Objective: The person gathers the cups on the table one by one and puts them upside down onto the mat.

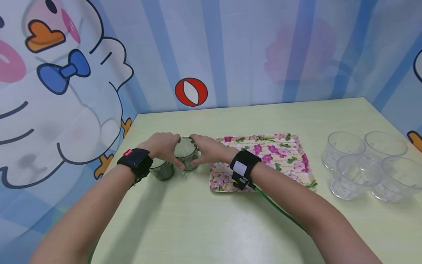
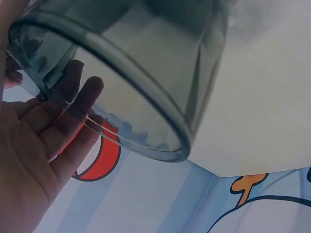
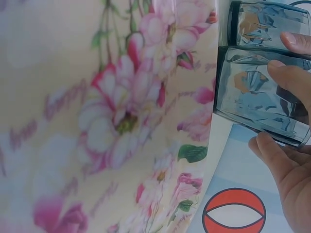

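Note:
A dark tinted glass (image 1: 186, 153) stands on the pale green table (image 1: 204, 223), just left of a floral tray (image 1: 273, 154). My left hand (image 1: 164, 146) cups its left side and my right hand (image 1: 208, 149) grips its right side, fingers at the rim. A second tinted glass (image 1: 162, 171) stands close beside it, under my left wrist. The right wrist view shows my right hand (image 3: 286, 145) with thumb and fingers round the nearer glass (image 3: 257, 97), the other glass (image 3: 267, 24) behind it. In the left wrist view a tinted glass (image 2: 131, 68) fills the frame, the left hand (image 2: 43, 141) behind it.
Several clear plastic cups (image 1: 366, 165) stand bunched at the table's right side. A cartoon-printed wall (image 1: 66, 91) closes in the left and back edges. The tray's floral surface (image 3: 107, 116) holds nothing that I can see.

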Available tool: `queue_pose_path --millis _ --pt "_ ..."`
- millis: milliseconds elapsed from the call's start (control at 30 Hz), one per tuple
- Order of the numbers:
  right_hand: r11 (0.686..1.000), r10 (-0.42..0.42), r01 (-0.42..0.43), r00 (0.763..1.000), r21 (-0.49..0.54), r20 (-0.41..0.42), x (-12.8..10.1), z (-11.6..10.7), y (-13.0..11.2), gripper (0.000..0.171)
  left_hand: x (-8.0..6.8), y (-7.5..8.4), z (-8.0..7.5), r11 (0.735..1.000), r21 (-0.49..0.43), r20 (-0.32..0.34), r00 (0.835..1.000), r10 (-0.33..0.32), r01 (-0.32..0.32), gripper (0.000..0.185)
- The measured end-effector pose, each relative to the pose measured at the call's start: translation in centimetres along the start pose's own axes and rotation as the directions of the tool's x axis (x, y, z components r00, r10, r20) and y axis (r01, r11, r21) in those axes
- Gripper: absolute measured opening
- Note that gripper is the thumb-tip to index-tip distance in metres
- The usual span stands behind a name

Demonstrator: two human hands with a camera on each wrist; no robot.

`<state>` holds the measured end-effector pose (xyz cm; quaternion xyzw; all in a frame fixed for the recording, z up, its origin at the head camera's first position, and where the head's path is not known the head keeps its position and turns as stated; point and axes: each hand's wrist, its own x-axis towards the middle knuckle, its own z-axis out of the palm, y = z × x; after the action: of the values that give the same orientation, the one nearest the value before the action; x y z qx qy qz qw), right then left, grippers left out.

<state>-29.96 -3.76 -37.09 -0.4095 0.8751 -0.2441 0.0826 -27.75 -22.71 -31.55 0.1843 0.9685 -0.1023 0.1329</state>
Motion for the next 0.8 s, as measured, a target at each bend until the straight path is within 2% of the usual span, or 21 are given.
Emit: queue_pose_path --millis 200,567,800 --pt "1.0 -0.005 0.005 1.0 0.011 -0.009 -0.3 -0.2 0.0 0.086 -0.1 0.0 0.0 1.0 -0.031 -0.008 1.0 0.0 0.0 0.092" --pt "0.999 -0.023 0.024 0.999 0.03 -0.043 -0.7 -1.4 0.0 0.083 0.2 -0.6 0.0 0.993 -0.112 -0.078 0.997 0.018 -0.027 0.094" --pt "0.998 -0.018 0.021 0.998 0.057 -0.054 -1.2 -2.1 0.1 0.083 0.2 -0.2 -0.6 0.989 -0.146 -0.1 0.995 0.021 -0.036 0.092"
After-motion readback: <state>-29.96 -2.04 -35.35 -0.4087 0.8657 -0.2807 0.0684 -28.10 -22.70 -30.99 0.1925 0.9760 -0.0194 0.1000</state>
